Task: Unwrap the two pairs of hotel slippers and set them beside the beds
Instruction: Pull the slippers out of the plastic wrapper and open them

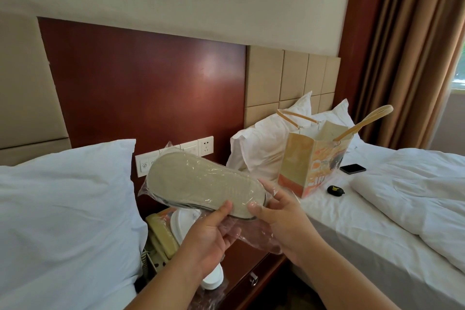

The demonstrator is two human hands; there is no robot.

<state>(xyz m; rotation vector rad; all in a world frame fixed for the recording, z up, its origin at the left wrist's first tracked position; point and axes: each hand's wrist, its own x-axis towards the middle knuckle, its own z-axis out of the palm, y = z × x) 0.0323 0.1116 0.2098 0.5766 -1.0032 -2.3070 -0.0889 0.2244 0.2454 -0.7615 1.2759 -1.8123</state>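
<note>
Left hand (214, 233) pinches near end of wrapped slipper pair (201, 185), thumb on sole. Right hand (280, 219) pinches same end at 3 o'clock, probably to tear clear wrap (254, 235) open. Pair held sole-up above nightstand (254, 263). Paper bag (309, 161) at 2 o'clock.

Soft window (459, 68) daylight, wide-angle edge warp.

Plastic-wrapped slippers (205, 184) between left hand (211, 233) and right hand (283, 223), above nightstand (251, 263).
</note>
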